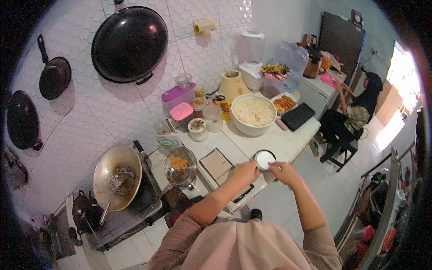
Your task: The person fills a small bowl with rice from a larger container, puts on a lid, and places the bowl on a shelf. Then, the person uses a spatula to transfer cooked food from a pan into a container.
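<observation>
Both my hands are at a small round container with a white disc-like top [265, 160] near the counter's front edge. My left hand [246, 172] touches its left side, and my right hand [280, 171] has its fingers on the right rim. Whether the white disc is a lid or the contents, I cannot tell. Left of my hands lies a flat beige panel with a dark border [216, 164]. Beyond them stands a white tub of cooked rice [254, 113], with a black flat case [298, 116] to its right.
A wok with a spatula [116, 179] sits on the gas stove [135, 216]. A strainer with orange pieces [180, 167] stands beside it. Lidded containers [181, 113] line the wall side. Another person [357, 104] sits at the far right.
</observation>
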Demonstrator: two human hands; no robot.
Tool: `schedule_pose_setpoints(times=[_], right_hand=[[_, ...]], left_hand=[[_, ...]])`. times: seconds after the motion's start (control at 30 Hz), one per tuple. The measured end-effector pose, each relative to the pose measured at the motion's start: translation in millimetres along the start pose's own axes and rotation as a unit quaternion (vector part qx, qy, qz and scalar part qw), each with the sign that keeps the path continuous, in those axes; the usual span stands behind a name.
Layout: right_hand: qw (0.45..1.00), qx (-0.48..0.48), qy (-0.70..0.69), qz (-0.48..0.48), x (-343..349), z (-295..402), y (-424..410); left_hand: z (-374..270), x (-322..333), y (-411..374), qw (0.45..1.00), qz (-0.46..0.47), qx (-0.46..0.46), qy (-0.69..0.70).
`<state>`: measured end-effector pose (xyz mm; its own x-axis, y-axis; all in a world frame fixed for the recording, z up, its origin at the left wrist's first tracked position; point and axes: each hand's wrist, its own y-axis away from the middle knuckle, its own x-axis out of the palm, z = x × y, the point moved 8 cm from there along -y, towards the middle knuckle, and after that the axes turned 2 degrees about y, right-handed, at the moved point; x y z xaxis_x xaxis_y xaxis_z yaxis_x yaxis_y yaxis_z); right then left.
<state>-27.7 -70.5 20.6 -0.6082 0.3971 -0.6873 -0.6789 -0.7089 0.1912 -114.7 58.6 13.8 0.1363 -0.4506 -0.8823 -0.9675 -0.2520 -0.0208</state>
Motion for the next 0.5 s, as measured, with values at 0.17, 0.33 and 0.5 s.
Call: schedule_pose_setpoints(times=[0.17, 0.33, 0.5], right_hand=[[0.982, 0.031, -0.181, -0.04, -17.1, -9.2, 17.8], [0.961, 0.012, -0.268, -0.072, 10.8, -37.1, 21.8], [0.972, 0.019, -0.224, -0.067, -5.9, -49.0, 23.2]], left_hand=[[-22.9, -19.6, -1.9, 0.999, -0.043, 0.017, -0.009], [-41.6, -21.1, 2.5, 0.991, -0.103, 0.058, -0.064], [-27.5, -4.3, -3.0, 0.992, -0.098, 0.051, -0.059]])
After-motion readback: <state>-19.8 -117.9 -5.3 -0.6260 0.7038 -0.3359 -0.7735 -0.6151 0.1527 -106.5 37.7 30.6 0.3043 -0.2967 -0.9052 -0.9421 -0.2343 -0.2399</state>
